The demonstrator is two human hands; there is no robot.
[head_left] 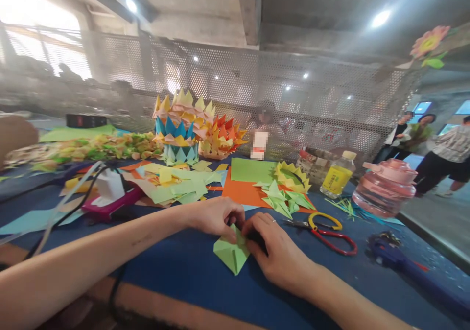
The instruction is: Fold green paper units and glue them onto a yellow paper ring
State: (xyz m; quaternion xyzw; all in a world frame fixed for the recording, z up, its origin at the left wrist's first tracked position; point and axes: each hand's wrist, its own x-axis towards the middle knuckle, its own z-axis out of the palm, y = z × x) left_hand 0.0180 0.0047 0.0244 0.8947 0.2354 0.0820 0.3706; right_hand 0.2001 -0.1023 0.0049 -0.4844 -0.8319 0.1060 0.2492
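Observation:
A light green paper (235, 256), creased and partly folded, lies on the blue table top (176, 271) just in front of me. My left hand (219, 216) pinches its upper edge with bent fingers. From the other side my right hand (270, 244) grips the same paper, fingers curled at its upper right. The fingertips of both hands nearly meet there, and part of the fold is hidden beneath them. Behind the hands lie folded green paper pieces (281, 198) on an orange sheet (238, 191).
Red-and-yellow scissors (332, 232) and a blue glue gun (411, 266) lie at right. Behind them stand a yellow-labelled bottle (338, 176) and a pink jug (385, 188). Paper crowns (179, 129) stand at the back. A power strip (112, 200) with cables sits left.

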